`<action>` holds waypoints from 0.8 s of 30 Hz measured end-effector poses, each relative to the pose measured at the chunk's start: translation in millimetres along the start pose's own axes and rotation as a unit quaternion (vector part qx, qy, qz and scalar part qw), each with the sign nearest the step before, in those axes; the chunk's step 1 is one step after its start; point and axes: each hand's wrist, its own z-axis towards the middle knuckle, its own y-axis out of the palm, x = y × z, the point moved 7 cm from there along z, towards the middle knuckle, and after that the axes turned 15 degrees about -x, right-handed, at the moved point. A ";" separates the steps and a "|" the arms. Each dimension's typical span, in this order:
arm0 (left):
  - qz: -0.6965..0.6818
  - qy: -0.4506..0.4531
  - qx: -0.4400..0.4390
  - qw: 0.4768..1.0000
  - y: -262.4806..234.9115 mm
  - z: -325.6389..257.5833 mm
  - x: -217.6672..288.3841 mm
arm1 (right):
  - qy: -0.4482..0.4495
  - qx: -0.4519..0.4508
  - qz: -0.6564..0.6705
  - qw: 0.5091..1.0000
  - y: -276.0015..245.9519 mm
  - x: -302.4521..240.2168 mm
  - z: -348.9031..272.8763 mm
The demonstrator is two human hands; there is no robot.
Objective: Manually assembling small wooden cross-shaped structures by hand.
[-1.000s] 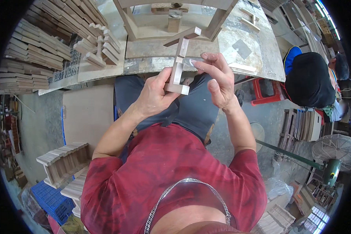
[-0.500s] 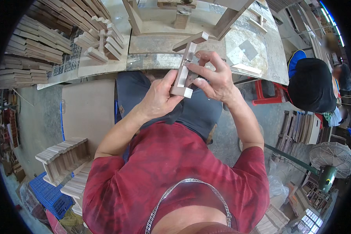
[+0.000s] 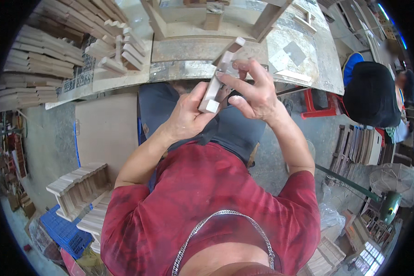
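**Over the lap, two hands on one wooden piece**

Above the person's knees, one pale wooden strip [image 3: 217, 83] is held up, tilted toward the workbench [image 3: 308, 69]. Left hand [image 3: 186, 117] is closed around its lower end; right hand [image 3: 255, 94] pinches its upper part, fingers partly spread. One red stool [image 3: 318, 105] stands at right.

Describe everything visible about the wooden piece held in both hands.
The wooden piece is a pale, unfinished-looking stick with a squared cut end facing the camera. At its far end a short crosspiece slants off, giving a rough T shape. It is held tilted in front of the person's lap, near the edge of the worktable. The left hand grips its lower end from the left; the right hand touches its upper part, fingers laid against its side. Its underside is hidden.
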 end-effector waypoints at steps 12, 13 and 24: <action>-0.312 -0.015 0.027 0.949 -16.7 -5.7 -31.8 | 0.005 -0.103 -0.160 0.982 -8.1 17.1 -37.2; -0.291 -0.003 0.028 0.956 -21.7 -4.5 -30.5 | 0.019 -0.106 -0.170 0.979 -13.0 21.4 -47.2; -0.045 -0.053 -0.012 0.998 -9.0 24.8 -36.3 | 0.465 0.045 -0.098 0.879 -67.1 204.9 -252.9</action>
